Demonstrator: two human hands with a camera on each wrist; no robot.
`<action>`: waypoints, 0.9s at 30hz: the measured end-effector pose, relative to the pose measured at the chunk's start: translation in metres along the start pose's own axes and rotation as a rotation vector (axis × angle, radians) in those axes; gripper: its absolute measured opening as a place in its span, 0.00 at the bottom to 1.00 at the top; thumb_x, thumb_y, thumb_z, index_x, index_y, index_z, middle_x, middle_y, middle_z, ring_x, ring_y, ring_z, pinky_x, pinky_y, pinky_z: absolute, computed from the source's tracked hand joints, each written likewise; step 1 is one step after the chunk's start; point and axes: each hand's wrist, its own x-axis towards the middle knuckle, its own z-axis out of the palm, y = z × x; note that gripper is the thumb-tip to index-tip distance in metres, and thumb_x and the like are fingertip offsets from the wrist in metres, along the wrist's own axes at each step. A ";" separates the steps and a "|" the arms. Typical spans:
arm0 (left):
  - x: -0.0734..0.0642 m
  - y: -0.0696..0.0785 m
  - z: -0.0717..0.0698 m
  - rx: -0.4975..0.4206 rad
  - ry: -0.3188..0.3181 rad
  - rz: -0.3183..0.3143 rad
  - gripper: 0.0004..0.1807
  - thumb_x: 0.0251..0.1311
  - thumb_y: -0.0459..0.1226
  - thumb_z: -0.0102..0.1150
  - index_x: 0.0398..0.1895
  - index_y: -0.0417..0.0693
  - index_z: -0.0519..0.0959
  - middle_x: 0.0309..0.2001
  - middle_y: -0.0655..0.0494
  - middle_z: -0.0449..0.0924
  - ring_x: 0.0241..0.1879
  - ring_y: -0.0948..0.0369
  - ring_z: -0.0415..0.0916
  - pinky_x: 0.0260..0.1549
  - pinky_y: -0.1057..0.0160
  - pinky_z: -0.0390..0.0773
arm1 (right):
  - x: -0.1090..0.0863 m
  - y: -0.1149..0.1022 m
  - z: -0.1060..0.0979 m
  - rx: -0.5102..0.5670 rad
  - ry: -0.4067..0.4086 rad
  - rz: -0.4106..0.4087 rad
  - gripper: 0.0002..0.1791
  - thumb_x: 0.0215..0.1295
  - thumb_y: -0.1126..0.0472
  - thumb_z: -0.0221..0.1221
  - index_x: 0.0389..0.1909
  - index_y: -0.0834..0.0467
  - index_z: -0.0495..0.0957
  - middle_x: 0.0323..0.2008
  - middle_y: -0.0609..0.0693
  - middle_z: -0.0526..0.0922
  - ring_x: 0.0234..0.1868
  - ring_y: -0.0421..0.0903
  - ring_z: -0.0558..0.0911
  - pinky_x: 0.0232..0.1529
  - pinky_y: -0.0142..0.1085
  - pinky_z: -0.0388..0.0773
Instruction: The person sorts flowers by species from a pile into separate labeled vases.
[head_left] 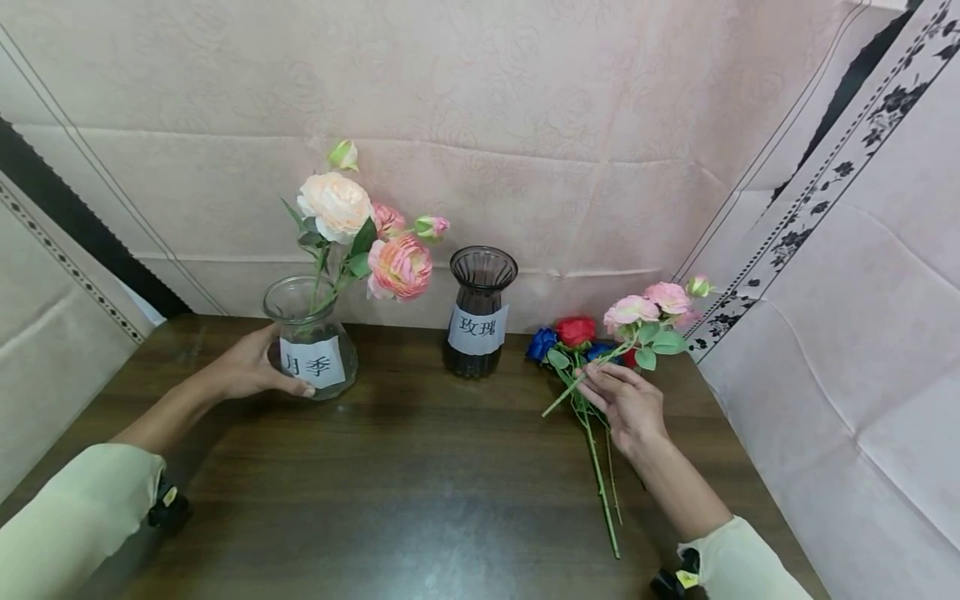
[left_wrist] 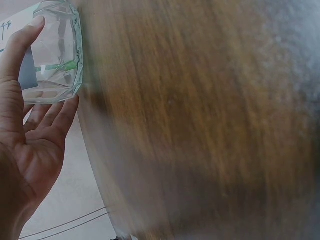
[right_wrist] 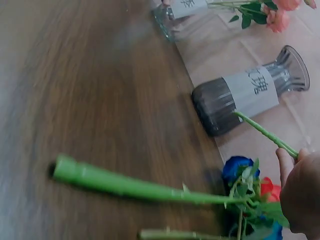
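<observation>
My left hand [head_left: 251, 365] holds a clear glass vase [head_left: 347, 367] with a white label, thumb in front and fingers on the far side. Peach and pink flowers [head_left: 337, 207] with buds stand in that vase and lean right. On the right, my right hand [head_left: 628, 408] pinches the green stem of a pink flower spray [head_left: 632, 311], its cut end pointing down and left. Beneath that hand lie red and blue roses [head_left: 575, 331], their long stems [head_left: 596, 467] towards the front. The right wrist view shows the pinched stem [right_wrist: 267, 134]; the spray's blooms are out of it.
A dark glass vase [head_left: 482, 275] with a white label stands upright between the hands, near the table's back edge. The brown wooden table [head_left: 420, 483] meets a pale cloth backdrop [head_left: 525, 108] behind, with more cloth at both sides.
</observation>
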 end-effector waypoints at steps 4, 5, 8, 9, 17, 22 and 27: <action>0.001 0.000 0.000 0.001 -0.001 0.006 0.62 0.54 0.47 0.92 0.85 0.38 0.61 0.65 0.38 0.85 0.63 0.43 0.85 0.56 0.67 0.81 | 0.002 0.006 0.012 0.020 0.002 -0.049 0.18 0.78 0.77 0.65 0.29 0.55 0.91 0.33 0.51 0.96 0.43 0.50 0.98 0.52 0.44 0.94; 0.001 0.001 0.000 0.000 -0.003 0.007 0.62 0.54 0.47 0.92 0.85 0.38 0.61 0.65 0.38 0.85 0.63 0.43 0.85 0.56 0.67 0.81 | 0.002 0.008 0.015 0.016 0.001 -0.060 0.19 0.78 0.76 0.64 0.29 0.55 0.91 0.33 0.50 0.96 0.43 0.50 0.98 0.51 0.43 0.94; 0.001 0.001 0.000 -0.001 -0.006 0.005 0.62 0.54 0.47 0.92 0.85 0.39 0.61 0.65 0.39 0.85 0.63 0.43 0.85 0.56 0.66 0.81 | 0.002 0.012 0.025 0.006 -0.005 -0.081 0.19 0.78 0.75 0.64 0.29 0.54 0.92 0.33 0.49 0.97 0.44 0.50 0.98 0.50 0.43 0.94; 0.001 0.001 0.000 -0.002 -0.007 0.005 0.62 0.54 0.47 0.92 0.85 0.39 0.60 0.65 0.39 0.85 0.64 0.43 0.85 0.57 0.66 0.81 | 0.003 0.013 0.028 0.003 -0.007 -0.087 0.19 0.79 0.75 0.65 0.29 0.54 0.92 0.33 0.49 0.97 0.44 0.50 0.98 0.50 0.43 0.94; 0.001 0.000 0.000 -0.005 -0.007 -0.002 0.63 0.55 0.47 0.91 0.86 0.38 0.59 0.66 0.38 0.85 0.64 0.44 0.84 0.56 0.67 0.81 | 0.003 0.020 0.057 0.037 -0.040 -0.144 0.17 0.77 0.76 0.66 0.30 0.55 0.91 0.34 0.51 0.97 0.42 0.49 0.98 0.52 0.45 0.94; 0.001 0.000 0.000 -0.007 -0.006 -0.002 0.64 0.55 0.47 0.91 0.86 0.38 0.59 0.66 0.38 0.85 0.64 0.44 0.84 0.55 0.69 0.80 | 0.004 0.023 0.074 0.070 -0.054 -0.184 0.16 0.76 0.77 0.66 0.29 0.56 0.90 0.33 0.51 0.96 0.42 0.51 0.98 0.51 0.46 0.94; 0.001 -0.001 0.000 -0.013 -0.004 0.000 0.65 0.54 0.47 0.91 0.87 0.38 0.57 0.67 0.37 0.84 0.65 0.42 0.84 0.56 0.68 0.80 | 0.003 0.025 0.089 0.096 -0.051 -0.205 0.16 0.76 0.77 0.66 0.30 0.57 0.90 0.32 0.51 0.95 0.41 0.51 0.98 0.49 0.46 0.95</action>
